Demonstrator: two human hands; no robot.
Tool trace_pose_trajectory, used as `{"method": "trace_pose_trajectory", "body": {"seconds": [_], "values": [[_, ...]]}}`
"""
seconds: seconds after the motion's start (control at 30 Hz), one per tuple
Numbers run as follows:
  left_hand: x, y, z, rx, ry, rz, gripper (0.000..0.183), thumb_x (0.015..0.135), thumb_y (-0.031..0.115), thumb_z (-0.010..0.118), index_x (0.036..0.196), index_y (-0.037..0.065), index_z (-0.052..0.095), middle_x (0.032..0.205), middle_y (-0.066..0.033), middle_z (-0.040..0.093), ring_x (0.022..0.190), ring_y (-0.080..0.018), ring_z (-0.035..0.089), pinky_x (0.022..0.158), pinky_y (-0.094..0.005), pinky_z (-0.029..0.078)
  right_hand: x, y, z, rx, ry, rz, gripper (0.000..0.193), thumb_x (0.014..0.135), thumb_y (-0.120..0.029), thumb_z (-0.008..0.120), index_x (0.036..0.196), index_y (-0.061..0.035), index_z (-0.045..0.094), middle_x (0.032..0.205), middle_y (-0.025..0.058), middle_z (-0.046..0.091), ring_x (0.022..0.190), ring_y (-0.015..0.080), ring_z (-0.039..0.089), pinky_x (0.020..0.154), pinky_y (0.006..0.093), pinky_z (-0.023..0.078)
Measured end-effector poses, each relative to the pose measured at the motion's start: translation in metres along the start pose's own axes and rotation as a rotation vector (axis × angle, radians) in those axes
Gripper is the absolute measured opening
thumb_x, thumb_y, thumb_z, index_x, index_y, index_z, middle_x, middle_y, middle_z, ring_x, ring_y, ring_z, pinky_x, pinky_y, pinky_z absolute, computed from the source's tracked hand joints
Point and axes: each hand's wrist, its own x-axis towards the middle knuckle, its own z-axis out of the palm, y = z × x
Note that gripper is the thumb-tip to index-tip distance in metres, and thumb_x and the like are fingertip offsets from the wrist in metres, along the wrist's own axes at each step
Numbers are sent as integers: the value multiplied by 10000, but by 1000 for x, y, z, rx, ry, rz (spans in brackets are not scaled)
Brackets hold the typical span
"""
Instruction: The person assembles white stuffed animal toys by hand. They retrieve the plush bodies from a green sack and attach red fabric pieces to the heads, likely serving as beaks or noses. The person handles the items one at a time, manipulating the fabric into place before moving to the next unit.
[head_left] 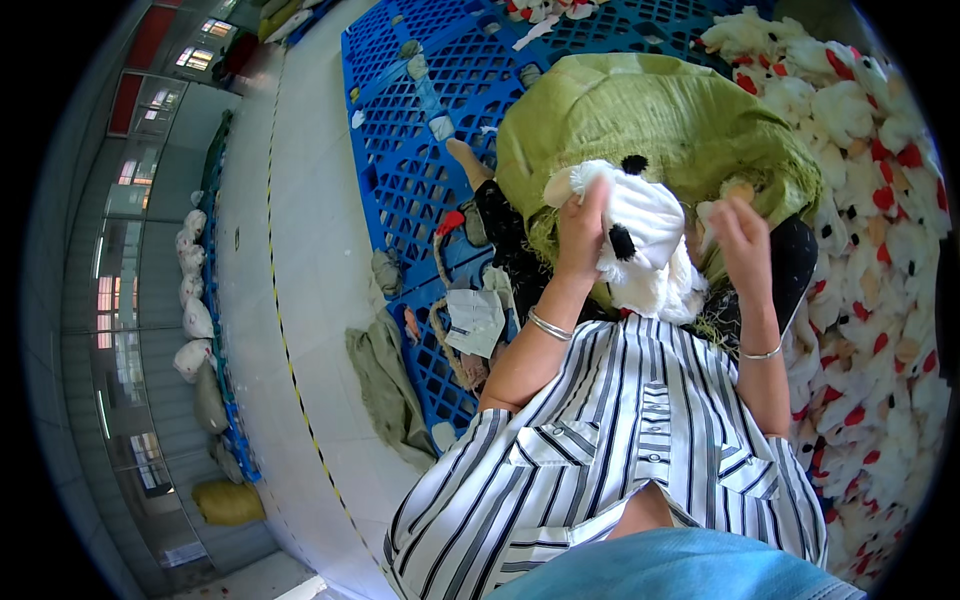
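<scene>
My left hand (583, 232) grips the edge of a white plush toy skin (645, 225) with black fuzzy patches, held up over my lap. Its lower part hangs in loose, fluffy folds toward my striped shirt. To the right of it, my right hand (742, 245) is raised with the fingers curled together. A small pale bit shows at those fingertips; what they hold is too small to tell. A green woven sack (640, 110) with frayed edges lies over my legs, just beyond both hands.
A large heap of white plush pieces with red parts (870, 230) rises along my right side. Blue plastic pallets (410, 170) lie under me and to the left, with a paper sheet (474, 322) and a grey-green cloth (388, 385). White bundles (195, 270) line the left wall.
</scene>
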Motion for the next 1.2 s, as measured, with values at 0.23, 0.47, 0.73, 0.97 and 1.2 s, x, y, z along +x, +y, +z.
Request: {"method": "trace_pose_trajectory", "body": {"seconds": [0.23, 0.47, 0.73, 0.97, 1.2], "values": [[-9, -2, 14, -43, -37, -20, 301, 1005, 288, 562, 1029, 14, 684, 935, -32, 705, 811, -93, 658, 732, -247, 525, -21, 16, 35, 68, -147, 210, 204, 993, -159, 580, 949, 27, 652, 757, -19, 592, 643, 50, 491, 550, 212, 388], [-21, -7, 14, 118, -275, 17, 203, 979, 234, 623, 1003, 50, 706, 911, 14, 701, 782, -59, 629, 697, -234, 507, -20, -8, 16, 188, -311, 261, 304, 1004, -262, 555, 896, 3, 656, 691, 23, 621, 508, 81, 533, 456, 212, 402], [23, 67, 29, 963, -214, 693, 265, 892, 245, 743, 954, -11, 707, 602, -44, 626, 502, -133, 556, 525, -295, 473, -12, -102, -20, 385, 39, -272, 441, 985, -329, 533, 1120, 84, 611, 827, 135, 673, 534, 124, 546, 448, 233, 372], [157, 37, -18, 1121, -55, 885, 308, 900, 272, 690, 1016, -2, 606, 893, -130, 643, 770, -239, 590, 726, -374, 491, 98, -21, -8, 245, -155, -44, 312, 983, -300, 503, 1115, -47, 628, 1085, 82, 682, 951, 178, 640, 804, 314, 505], [77, -64, -81, 1048, -72, 259, 336, 899, 228, 663, 1109, -32, 628, 1047, -153, 660, 969, -246, 633, 885, -355, 497, 14, 107, -25, -100, -89, 275, 420, 1001, -418, 526, 1146, -31, 605, 1056, 42, 649, 951, 145, 609, 827, 277, 484]]}}
